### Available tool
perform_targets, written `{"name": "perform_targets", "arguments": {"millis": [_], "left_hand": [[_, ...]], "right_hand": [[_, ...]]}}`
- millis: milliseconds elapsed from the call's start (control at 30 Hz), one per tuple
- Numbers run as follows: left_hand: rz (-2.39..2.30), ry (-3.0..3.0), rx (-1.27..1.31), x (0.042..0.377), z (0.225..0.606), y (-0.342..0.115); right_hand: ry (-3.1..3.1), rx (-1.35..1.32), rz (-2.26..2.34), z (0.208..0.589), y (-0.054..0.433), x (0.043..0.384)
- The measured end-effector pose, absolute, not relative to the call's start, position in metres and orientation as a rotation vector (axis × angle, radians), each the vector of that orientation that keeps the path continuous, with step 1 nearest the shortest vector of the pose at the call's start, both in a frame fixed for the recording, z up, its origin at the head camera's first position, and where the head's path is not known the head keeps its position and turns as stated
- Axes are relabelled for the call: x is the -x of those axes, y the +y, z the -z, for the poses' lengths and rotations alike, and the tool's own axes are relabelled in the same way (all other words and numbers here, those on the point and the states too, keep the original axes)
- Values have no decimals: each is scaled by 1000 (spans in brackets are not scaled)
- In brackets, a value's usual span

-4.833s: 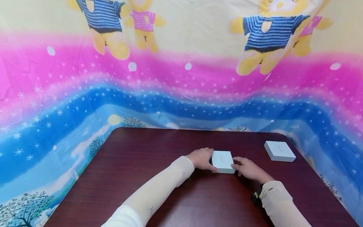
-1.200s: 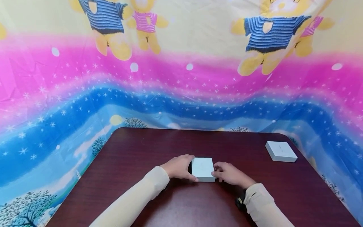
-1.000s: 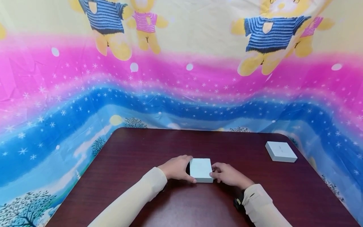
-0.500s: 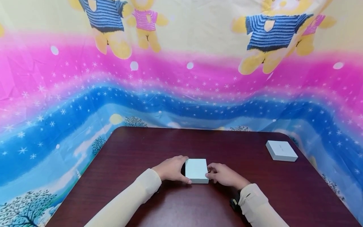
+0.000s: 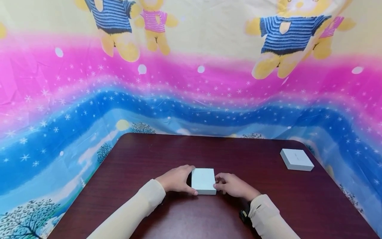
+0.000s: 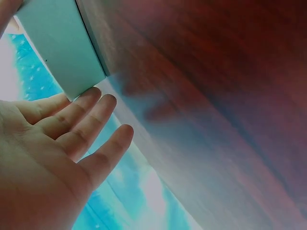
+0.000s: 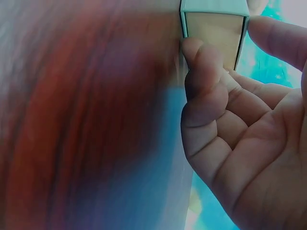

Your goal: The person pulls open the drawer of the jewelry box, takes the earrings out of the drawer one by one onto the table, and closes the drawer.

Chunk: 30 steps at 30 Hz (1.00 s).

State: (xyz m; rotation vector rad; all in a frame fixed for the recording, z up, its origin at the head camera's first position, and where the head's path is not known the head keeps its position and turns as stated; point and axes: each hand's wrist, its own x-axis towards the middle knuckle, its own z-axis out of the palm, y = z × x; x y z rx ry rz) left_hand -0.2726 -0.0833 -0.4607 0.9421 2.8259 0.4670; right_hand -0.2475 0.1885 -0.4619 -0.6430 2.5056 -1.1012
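Observation:
A flat white box (image 5: 203,181) lies on the dark red-brown table between both hands in the head view. My left hand (image 5: 175,179) grips its left side, the thumb at the near edge and the fingers at the far one. Seen from the left wrist, several fingers (image 6: 103,112) extend fairly straight under or past the box's pale side (image 6: 60,43). At the right end, my right hand (image 5: 234,186) holds the box with thumb and curled fingers. The right wrist view shows a beige inner panel (image 7: 213,36) framed by the white outer shell, with the fingertips against it.
Another flat white box (image 5: 296,159) lies at the table's far right corner. Behind the table (image 5: 161,151) and along its sides hangs a colourful cloth (image 5: 185,89) printed with bears and snowflakes. A dark strap or device (image 5: 244,215) sits at the right wrist.
Both hands and the white box between them have slid left and a little closer to the person, with the hold looking much the same. The other box has stayed put.

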Motion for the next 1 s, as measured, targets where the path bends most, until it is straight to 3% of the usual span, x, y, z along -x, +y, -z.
{"name": "perform_targets", "arguments": {"millis": [1000], "left_hand": [[-493,2815,-879,260,460,-107]], "right_hand": [[2456,681,1117,464,166,244]]}}
